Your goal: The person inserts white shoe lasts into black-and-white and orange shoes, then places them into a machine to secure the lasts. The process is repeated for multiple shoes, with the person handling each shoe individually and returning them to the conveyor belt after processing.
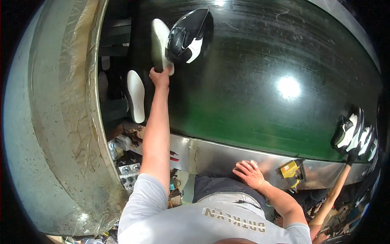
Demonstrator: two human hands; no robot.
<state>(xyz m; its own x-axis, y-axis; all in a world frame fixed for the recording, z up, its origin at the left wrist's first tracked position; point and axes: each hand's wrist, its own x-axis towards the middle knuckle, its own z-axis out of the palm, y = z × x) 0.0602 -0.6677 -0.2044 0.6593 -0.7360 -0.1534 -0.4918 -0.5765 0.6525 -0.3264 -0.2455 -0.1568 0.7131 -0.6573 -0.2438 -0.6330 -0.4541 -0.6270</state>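
My left hand [159, 76] reaches far out over the dark green conveyor belt [260, 69] and grips the heel end of a white shoe sole [160, 38]. Right beside that sole lies a black and white shoe upper [187, 36], touching it. My right hand [250, 173] rests flat with spread fingers on the metal edge rail [219, 156] in front of the belt, holding nothing. A second white sole [136, 95] sits at the belt's left end, near a dark opening.
A large curved metal housing [61, 122] fills the left side. At the right belt edge another person's arm [331, 199] holds up a black and white shoe [355, 134]. A yellow tool [291, 170] lies on the rail. Small parts and clutter [129, 173] sit below the rail.
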